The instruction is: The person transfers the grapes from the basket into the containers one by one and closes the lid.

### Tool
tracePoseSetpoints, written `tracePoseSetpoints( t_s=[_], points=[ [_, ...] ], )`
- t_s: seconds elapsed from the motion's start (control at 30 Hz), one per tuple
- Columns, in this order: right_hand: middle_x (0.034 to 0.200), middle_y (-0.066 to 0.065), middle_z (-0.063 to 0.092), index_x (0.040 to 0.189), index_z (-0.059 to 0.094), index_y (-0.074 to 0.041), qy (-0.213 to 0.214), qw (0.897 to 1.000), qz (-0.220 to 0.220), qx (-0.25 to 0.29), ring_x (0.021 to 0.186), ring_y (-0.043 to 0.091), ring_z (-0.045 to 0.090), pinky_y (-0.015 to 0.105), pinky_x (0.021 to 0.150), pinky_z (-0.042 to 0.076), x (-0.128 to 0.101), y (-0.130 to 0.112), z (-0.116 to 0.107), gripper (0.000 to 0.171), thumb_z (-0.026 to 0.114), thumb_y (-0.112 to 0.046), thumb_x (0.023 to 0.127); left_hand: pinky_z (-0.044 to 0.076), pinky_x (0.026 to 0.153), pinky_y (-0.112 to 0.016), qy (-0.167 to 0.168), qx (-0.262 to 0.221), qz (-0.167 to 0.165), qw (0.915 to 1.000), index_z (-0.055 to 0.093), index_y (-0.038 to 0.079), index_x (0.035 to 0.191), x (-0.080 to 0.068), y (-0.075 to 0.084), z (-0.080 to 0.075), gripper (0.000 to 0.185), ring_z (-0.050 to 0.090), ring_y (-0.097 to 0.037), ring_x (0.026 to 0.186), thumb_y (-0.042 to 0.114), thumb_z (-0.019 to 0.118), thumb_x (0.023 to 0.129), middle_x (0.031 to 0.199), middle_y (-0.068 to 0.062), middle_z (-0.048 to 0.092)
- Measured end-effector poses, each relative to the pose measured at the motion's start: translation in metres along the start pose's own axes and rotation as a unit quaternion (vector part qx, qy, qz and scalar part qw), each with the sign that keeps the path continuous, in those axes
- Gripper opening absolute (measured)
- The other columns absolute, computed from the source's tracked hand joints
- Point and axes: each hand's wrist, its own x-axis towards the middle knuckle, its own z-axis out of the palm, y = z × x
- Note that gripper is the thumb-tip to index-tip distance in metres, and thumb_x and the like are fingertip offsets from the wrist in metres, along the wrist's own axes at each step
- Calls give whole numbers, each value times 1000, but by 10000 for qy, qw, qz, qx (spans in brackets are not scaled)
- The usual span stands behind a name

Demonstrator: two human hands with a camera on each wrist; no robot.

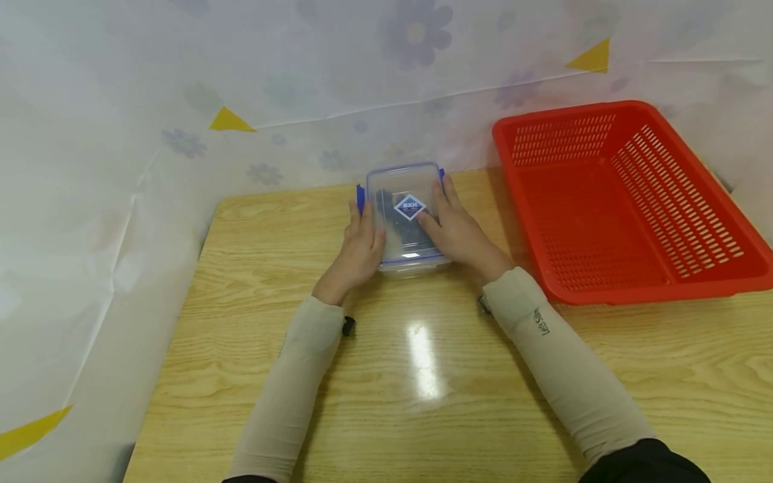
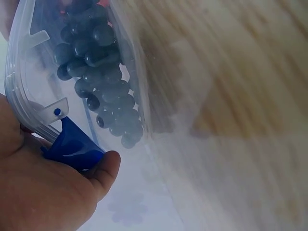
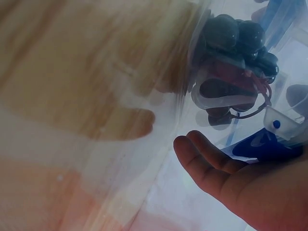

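A clear plastic food container (image 1: 401, 258) with a blue-rimmed lid and a diamond-shaped label stands near the table's back edge. Inside lies a dark bunch of grapes (image 2: 96, 62). My left hand (image 1: 359, 249) is at the container's left side, its fingers against a blue side latch (image 2: 74, 147) that sticks outward. On the other side, my right hand (image 1: 461, 235) rests its thumb on the lid, with its fingers extended along the side by another blue latch (image 3: 264, 144). Reddish stems (image 3: 262, 91) show through the wall in the right wrist view.
A red perforated plastic basket (image 1: 580, 221) stands to the right of the container. The wood-grain table (image 1: 386, 376) meets a wall covered in flower-patterned sheeting (image 1: 314, 80) at its back. Yellow tape pieces (image 1: 231, 121) stick to the sheeting.
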Motion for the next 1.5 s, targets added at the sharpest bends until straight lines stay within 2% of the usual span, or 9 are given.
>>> tracePoseSetpoints(
  t_s=[0.2,0.4,0.67,0.9,1.23,1.5],
  points=[
    [166,5,-21,162,-7,-14,-14,10000,31,45,152,35,5,53,118,17,0,0,0,80,38,-49,106,11,120,-50,61,77,40,9999,0,-2,160,0,2,0,64,6,-47,149,24,30,110,164,-26,-12],
    [167,8,-20,162,-6,-13,-40,9999,55,88,153,34,4,54,118,16,-1,-2,-1,80,38,-49,106,11,120,-50,230,111,179,9995,5,-4,160,0,0,1,63,9,-47,149,22,32,109,166,-24,-5],
    [166,8,-20,162,-6,-12,-3,10000,30,87,152,35,6,53,118,16,-1,-2,0,79,38,-48,107,6,120,-37,40,-531,282,9982,-4,-4,159,3,-2,1,63,-1,-33,152,19,29,110,165,-21,-19],
    [165,6,-23,161,-7,-10,8,10000,2,80,152,37,8,53,118,16,0,0,0,78,37,-46,107,-3,119,-32,-127,-681,172,9974,-5,-4,158,3,0,0,63,-18,-24,150,19,27,110,163,-20,-22],
    [165,5,-25,161,-8,-10,-14,9999,26,112,152,37,7,52,119,16,0,-1,0,78,38,-45,108,-2,118,-31,-88,-748,65,9971,-5,-5,158,5,5,-1,62,-13,-26,151,14,27,108,163,-22,-20],
    [164,6,-26,161,-8,-9,-47,9998,48,186,152,36,3,53,119,13,0,-4,0,78,38,-43,108,-1,118,-31,153,-782,-84,9968,0,-6,159,7,11,2,62,-7,-29,152,6,29,105,164,-25,-14]
  ],
)
